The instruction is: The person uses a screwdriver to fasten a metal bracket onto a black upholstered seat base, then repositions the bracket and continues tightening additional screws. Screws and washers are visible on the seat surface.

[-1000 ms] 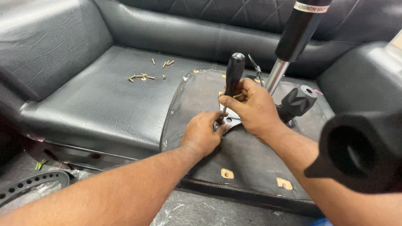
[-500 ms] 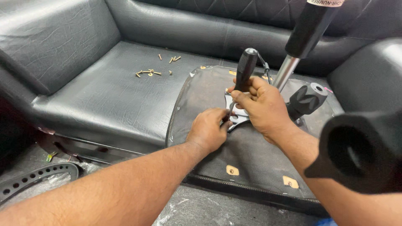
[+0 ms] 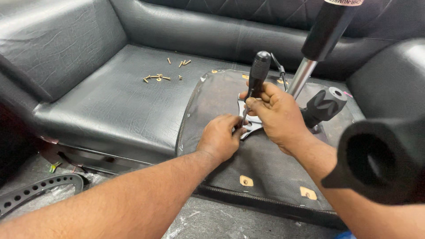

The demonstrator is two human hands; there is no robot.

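My right hand [image 3: 276, 116] grips a black-handled screwdriver [image 3: 256, 76], held nearly upright with its tip down on a silver metal bracket plate [image 3: 250, 127]. My left hand [image 3: 220, 138] rests beside the tip, fingers pinched at the plate's edge; whether it holds a screw is hidden. The plate lies on the upturned underside of a black chair seat [image 3: 261, 163], which rests on a black leather sofa [image 3: 106, 97].
Several loose brass screws [image 3: 160, 77] lie on the sofa cushion to the left. A chrome and black gas cylinder [image 3: 315, 48] rises from the seat mechanism, with a black lever knob [image 3: 326, 104] beside it. A black armrest part [image 3: 380, 159] is close at right. A perforated black part [image 3: 35, 190] lies on the floor.
The view has shifted slightly, so the scene sits further right and lower. Both hands stay at the bracket, with the screwdriver still upright in my right hand.
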